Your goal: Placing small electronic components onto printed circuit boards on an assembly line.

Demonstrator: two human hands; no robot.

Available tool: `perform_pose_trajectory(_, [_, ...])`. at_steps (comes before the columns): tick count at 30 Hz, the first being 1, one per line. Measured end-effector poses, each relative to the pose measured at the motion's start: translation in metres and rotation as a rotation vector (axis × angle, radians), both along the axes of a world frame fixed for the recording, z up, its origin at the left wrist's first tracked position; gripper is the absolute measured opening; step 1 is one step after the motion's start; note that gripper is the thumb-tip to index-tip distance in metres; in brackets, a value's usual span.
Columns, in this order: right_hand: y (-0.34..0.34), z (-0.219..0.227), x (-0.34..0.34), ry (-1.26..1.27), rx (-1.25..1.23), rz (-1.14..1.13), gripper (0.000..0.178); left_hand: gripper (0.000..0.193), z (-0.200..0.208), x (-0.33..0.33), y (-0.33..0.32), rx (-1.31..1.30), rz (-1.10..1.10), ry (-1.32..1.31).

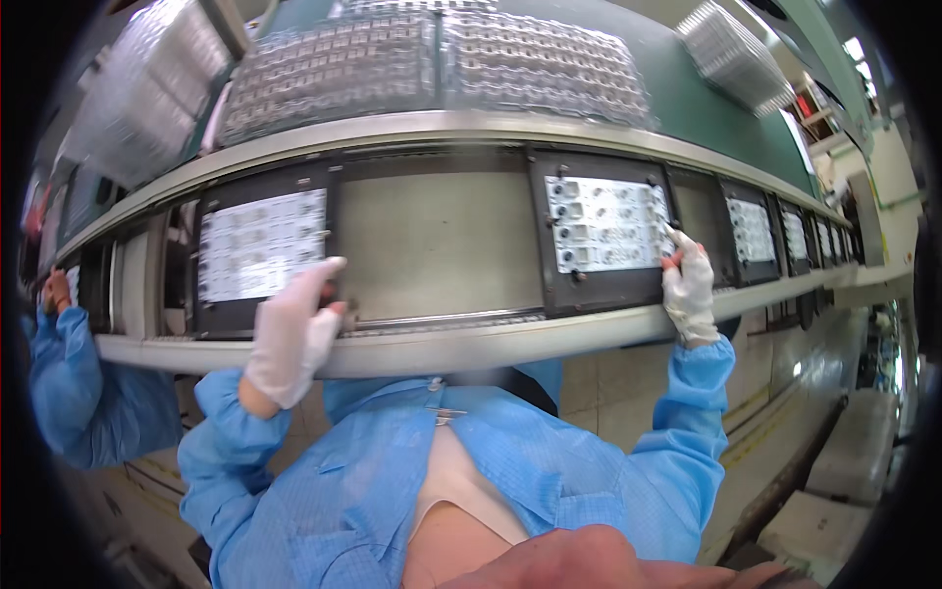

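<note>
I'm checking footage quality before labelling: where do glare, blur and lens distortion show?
Head view: the front rail bows with fisheye distortion, corners going black; head view: glare shines off the clear trays and left white board; head view: the left hand looks softer than the right hand.

Clear trays (545, 69) lie on a green bench (689, 116). A co-worker (103, 402) is at far left. Pale boxes (819, 530) sit lower right.

The left hand (292, 334) is blurred, its contact with the left white board (263, 240) unclear; glare hides some of that board's small parts; the farthest fixtures (836, 242) are too small to tell; the top edge crops the uppermost clear trays (417, 6).
</note>
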State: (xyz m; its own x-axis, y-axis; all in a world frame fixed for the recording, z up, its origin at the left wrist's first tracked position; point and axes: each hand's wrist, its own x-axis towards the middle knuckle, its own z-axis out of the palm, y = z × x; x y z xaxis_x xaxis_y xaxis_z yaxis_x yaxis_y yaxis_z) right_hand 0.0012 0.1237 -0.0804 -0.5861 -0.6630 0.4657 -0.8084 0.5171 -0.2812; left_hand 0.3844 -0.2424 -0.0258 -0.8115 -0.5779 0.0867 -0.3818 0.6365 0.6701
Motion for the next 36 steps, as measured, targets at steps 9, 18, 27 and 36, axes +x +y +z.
perform_pose_trajectory(9, [0.063,-0.041,-0.113,-0.127,0.015,-0.087,0.056,0.041,-0.066,-0.178,0.1,0.127,-0.516,0.029])
perform_pose_trajectory(18, [0.11,-0.076,-0.176,0.009,0.005,-0.211,0.059,0.039,-0.058,-0.219,0.093,0.179,-0.758,0.036])
perform_pose_trajectory(27, [0.143,-0.061,-0.205,0.056,0.043,-0.485,0.062,0.037,-0.034,-0.213,-0.072,-0.235,-0.19,0.19])
perform_pose_trajectory(36, [-0.056,0.016,-0.097,-0.091,-0.151,-0.04,0.06,0.047,-0.055,-0.191,0.007,-0.27,-0.434,0.194])
